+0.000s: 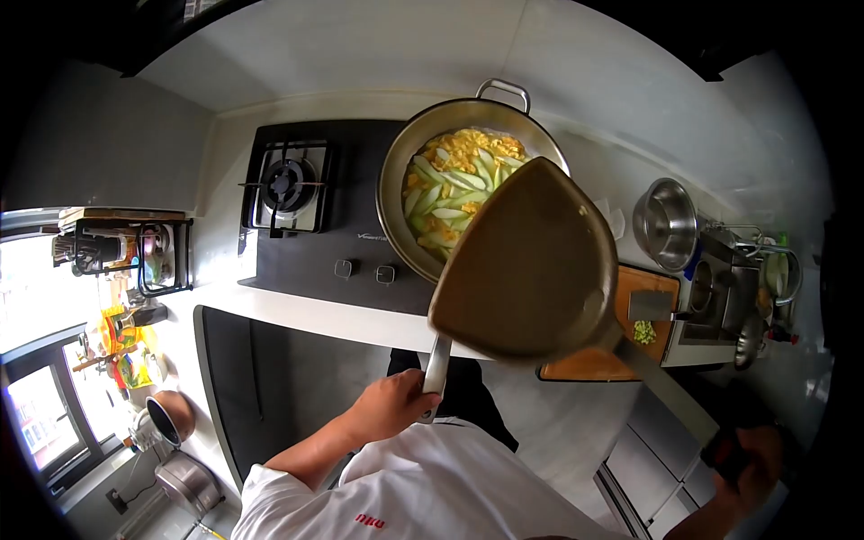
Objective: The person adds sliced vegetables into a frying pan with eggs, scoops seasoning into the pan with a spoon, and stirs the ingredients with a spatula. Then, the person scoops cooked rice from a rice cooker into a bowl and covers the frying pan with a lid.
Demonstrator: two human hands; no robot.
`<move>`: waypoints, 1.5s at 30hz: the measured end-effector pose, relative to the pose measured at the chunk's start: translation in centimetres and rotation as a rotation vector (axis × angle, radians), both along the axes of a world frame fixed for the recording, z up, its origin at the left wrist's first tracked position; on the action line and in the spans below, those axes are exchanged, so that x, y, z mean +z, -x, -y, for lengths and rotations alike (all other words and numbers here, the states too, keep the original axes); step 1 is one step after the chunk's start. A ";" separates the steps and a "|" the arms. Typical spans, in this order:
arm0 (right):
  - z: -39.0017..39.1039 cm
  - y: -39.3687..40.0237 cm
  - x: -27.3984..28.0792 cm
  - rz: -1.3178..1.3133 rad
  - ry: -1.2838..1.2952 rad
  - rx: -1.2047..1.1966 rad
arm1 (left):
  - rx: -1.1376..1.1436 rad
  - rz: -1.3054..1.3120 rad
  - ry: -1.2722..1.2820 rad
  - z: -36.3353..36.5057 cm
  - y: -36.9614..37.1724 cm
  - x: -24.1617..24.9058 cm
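My left hand (396, 405) is wrapped round the pale handle (436, 369) of a large wok (389, 193) on the stove. In the wok lie sliced pale-green vegetable (462, 180) and yellow scrambled egg (470, 144). My right hand (756, 459), dim at the lower right, is closed on the black grip of a wok spatula (531, 261). Its wide, fan-shaped brownish head is held up close to the camera and hides the wok's right side. The wok's far loop handle (504, 87) is free.
An unused burner (286, 183) is at the left. Right of the wok, a wooden cutting board (589, 364) bears a cleaver (650, 306) and chopped greens (644, 333). Beyond stand a steel bowl (666, 225) and a sink (706, 319). A rack (166, 256) stands far left.
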State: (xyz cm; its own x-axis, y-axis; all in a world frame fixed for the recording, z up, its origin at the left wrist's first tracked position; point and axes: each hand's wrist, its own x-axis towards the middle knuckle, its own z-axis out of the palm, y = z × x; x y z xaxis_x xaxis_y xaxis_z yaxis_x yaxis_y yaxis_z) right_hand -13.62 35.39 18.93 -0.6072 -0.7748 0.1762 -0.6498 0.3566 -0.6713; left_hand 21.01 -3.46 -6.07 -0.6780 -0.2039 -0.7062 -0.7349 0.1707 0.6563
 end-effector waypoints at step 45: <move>14.8 -2.3 -6.4 0.038 -0.455 0.075 | -0.027 0.002 0.154 -0.8 0.2 1.1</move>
State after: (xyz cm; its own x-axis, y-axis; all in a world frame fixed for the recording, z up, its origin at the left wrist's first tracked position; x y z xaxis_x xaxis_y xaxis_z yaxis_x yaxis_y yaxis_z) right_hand -11.35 20.57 12.53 -0.5462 -0.8099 -0.2136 -0.6628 0.5739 -0.4810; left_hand 20.77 -2.67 -5.01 -0.6831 -0.2921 -0.6694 -0.7302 0.2890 0.6191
